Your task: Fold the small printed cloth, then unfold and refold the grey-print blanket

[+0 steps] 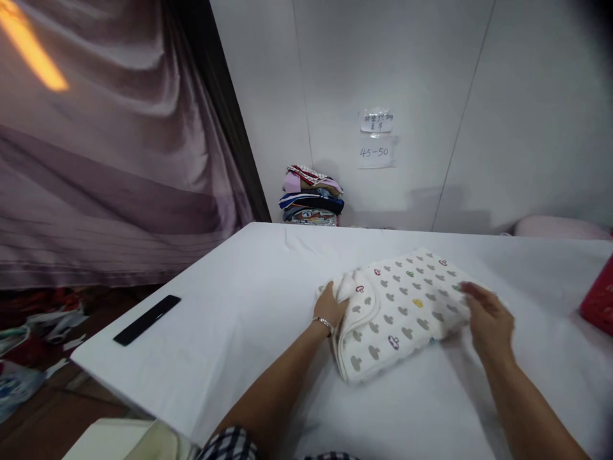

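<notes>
A white folded cloth, printed with grey and a few coloured mushroom shapes, lies at an angle on the white table, its right part lifted a little. My left hand, with a bracelet at the wrist, grips the cloth's left end, where a corner is turned back; some fingers are hidden behind the fabric. At the cloth's right edge is my right hand, its fingers bent against the fabric and slightly blurred. The thumb side there is partly out of sight.
A long black strip lies on the left of the white table. Folded clothes are stacked behind the table, by the wall with paper signs. A red object stands at the right edge. A curtain hangs at left.
</notes>
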Tool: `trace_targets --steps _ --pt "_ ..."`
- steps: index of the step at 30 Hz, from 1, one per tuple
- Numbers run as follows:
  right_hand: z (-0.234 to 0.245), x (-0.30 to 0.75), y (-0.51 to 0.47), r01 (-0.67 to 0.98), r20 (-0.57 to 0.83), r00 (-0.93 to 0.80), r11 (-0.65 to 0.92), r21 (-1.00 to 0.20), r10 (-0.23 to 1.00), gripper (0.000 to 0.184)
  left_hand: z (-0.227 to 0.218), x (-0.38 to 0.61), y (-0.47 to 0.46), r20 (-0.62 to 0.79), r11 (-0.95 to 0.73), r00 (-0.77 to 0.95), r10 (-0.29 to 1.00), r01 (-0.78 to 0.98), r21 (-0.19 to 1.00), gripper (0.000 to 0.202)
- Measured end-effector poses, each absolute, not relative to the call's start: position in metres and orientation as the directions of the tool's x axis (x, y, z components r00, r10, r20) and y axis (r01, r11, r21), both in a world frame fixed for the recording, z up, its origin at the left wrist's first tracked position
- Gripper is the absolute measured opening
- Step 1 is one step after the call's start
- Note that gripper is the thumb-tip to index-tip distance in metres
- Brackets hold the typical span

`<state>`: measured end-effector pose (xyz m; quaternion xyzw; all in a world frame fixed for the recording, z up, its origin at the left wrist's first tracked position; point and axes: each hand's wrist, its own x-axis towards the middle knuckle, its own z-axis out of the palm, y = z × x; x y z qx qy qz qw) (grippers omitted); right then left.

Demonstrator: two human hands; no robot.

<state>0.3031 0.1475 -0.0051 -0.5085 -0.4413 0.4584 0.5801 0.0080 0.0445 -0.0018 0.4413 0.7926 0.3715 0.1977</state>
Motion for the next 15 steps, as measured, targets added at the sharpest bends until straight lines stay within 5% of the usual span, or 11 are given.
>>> trace_targets --steps 1,4,9,15 --pt "0.000 0.288 0.139 -0.128 0.073 0.099 0.086 -0.988 0.992 0.051 0.000 0.007 0.047 -0.010 0.323 -0.563 0.827 0.460 0.827 0.060" --pt "0.007 0.246 0.112 -0.179 -0.149 -0.256 -0.199 -0.964 0.955 0.062 0.005 0.010 0.050 -0.070 0.227 -0.604 0.794 0.188 0.955 0.039" --pt "0.001 0.219 0.083 -0.177 -0.353 -0.386 -0.444 -0.878 0.853 0.074 0.011 0.030 0.047 0.037 -0.065 -0.562 0.827 -0.030 0.997 0.049" --pt "-0.003 0.218 0.081 -0.340 -0.305 -0.570 -0.556 -0.758 0.763 0.035 0.015 0.086 0.038 0.066 -0.159 -0.319 0.945 -0.275 0.948 0.062"
